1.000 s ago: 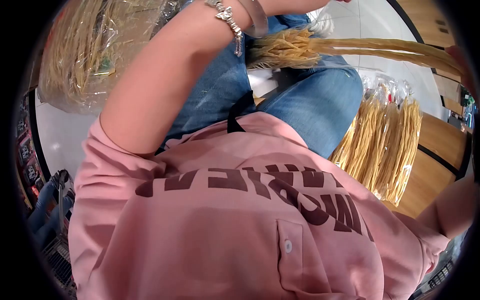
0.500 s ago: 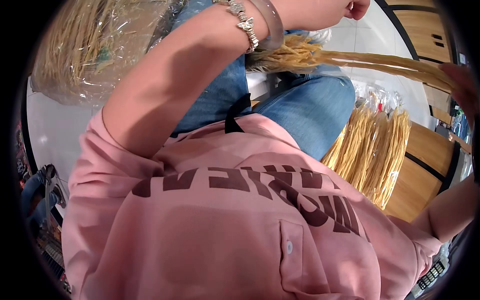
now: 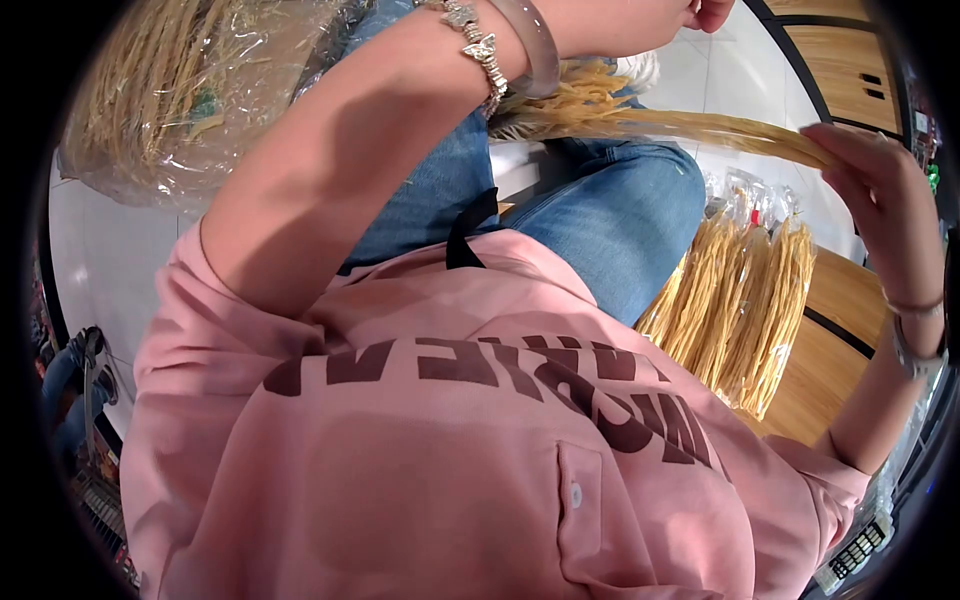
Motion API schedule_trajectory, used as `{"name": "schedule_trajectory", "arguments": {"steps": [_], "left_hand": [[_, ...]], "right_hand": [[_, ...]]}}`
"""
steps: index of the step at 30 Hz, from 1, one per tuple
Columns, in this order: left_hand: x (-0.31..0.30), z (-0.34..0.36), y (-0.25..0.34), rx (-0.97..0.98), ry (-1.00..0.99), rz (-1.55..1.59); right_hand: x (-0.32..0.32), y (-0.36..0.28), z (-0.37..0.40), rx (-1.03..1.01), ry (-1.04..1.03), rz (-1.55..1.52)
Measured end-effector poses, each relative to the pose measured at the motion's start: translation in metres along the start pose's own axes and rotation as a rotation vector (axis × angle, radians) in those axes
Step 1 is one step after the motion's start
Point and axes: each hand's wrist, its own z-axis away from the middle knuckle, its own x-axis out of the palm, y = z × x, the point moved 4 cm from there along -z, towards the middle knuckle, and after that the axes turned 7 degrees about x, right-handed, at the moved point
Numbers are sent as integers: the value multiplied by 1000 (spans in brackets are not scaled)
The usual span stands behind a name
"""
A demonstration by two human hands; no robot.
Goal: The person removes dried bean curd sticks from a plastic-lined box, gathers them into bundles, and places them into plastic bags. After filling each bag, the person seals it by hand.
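Observation:
Long yellow dried strips, resembling bean curd sticks, stretch from a loose bundle over my lap towards the right. My right hand pinches their far end between thumb and fingers. My left hand is at the top edge, above the bundle, with its fingers curled. The frame cuts off part of it, and whatever it holds is hidden. Behind my left forearm, a big clear plastic bag contains more yellowish strips and broken bits.
Several clear packs of yellow strips lie beside my right thigh, against wooden cabinet fronts. White tiled floor shows on the left. My jeans-clad legs are bent under the bundle.
My right hand has moved inward and to the left, into fuller view, bringing the end of the strips along. My left hand has shifted only slightly.

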Motion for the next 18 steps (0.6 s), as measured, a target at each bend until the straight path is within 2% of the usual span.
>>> {"name": "schedule_trajectory", "arguments": {"steps": [1, 3, 6, 8, 11, 15, 17, 18], "left_hand": [[0, 1, -1, -3, 5, 15], [1, 2, -2, -9, 14, 48], [0, -1, -1, -18, -9, 25], [0, -2, 1, -62, -47, 13], [1, -2, 2, -71, -56, 13], [0, 0, 4, -21, -24, 20], [6, 1, 0, 8, -4, 24], [7, 1, 1, 24, 6, 27]], "right_hand": [[-14, -8, 2, -46, 4, 146], [-17, -9, 5, -49, 51, 162], [6, -3, 5, 55, 124, -82], [23, -22, -5, -59, 167, 230], [27, -23, -7, -141, 173, 268], [18, -14, -13, -175, 128, 127], [28, -15, -30, -221, 182, 163], [36, -14, -40, -312, 205, 271]]}}
